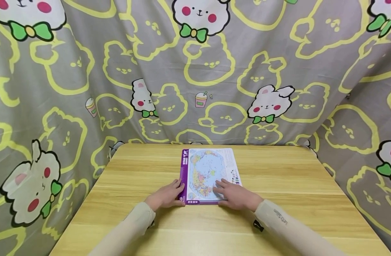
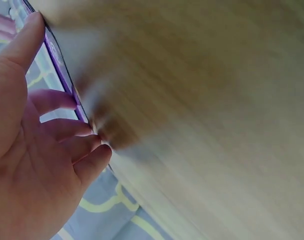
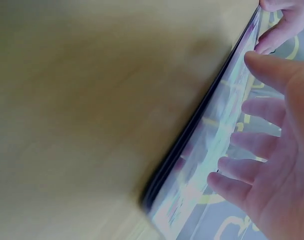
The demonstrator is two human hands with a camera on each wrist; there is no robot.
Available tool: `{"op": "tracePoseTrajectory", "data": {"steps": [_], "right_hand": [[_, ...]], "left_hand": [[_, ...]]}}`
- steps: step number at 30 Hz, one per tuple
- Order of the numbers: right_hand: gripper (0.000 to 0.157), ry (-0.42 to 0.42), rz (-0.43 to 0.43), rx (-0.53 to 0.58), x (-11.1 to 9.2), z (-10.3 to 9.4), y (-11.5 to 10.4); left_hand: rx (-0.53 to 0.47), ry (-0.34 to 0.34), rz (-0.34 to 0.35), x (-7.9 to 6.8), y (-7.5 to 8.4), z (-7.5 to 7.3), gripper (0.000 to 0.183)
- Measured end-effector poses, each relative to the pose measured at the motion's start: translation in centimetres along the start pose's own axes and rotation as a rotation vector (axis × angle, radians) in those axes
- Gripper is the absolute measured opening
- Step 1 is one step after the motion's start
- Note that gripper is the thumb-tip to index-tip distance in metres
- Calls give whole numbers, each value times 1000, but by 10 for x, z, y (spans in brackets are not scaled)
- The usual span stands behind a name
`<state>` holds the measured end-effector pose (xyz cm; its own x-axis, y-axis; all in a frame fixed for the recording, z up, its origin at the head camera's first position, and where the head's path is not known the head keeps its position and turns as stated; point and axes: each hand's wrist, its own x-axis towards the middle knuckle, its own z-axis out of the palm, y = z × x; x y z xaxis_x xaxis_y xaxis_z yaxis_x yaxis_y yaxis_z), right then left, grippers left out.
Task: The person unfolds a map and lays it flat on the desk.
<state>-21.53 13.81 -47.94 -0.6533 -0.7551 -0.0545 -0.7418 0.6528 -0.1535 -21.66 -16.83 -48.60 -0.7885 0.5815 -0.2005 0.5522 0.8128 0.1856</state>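
A flat, glossy world map board (image 1: 205, 169) with a purple border lies on the wooden table, its print upside down from here. My left hand (image 1: 166, 194) is at its left edge near the lower corner. Seen in the left wrist view, the fingertips of the left hand (image 2: 51, 145) touch the purple edge of the map board (image 2: 55, 56), with the thumb further along it. Over the lower right part of the board lies my right hand (image 1: 237, 195), fingers spread. In the right wrist view its fingers (image 3: 257, 145) extend loosely over the shiny face and dark edge.
The light wooden table (image 1: 128, 181) spreads out on both sides of the board. Grey fabric (image 1: 169, 71) with yellow outlines and white cartoon animals hangs behind the table and along its left and right sides.
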Motion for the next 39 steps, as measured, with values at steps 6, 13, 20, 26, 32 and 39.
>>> {"op": "tracePoseTrajectory", "data": {"steps": [6,13,20,26,32,39], "right_hand": [[61,-17,-31,-3,23,-1,-11],[68,-18,-73,5,48,-1,-24],[70,-29,-103,-46,62,7,-26],[66,-63,-80,-63,67,11,-27],[66,-69,-77,-77,69,11,-29],[55,-55,-102,-95,68,10,-27]], "left_hand": [[14,-6,1,0,-1,2,82],[32,-18,-11,0,1,-1,81],[31,-22,-18,1,2,-1,80],[32,-11,-9,1,1,2,80],[46,-3,-5,2,-1,3,80],[64,-9,-5,3,-3,4,81]]}}
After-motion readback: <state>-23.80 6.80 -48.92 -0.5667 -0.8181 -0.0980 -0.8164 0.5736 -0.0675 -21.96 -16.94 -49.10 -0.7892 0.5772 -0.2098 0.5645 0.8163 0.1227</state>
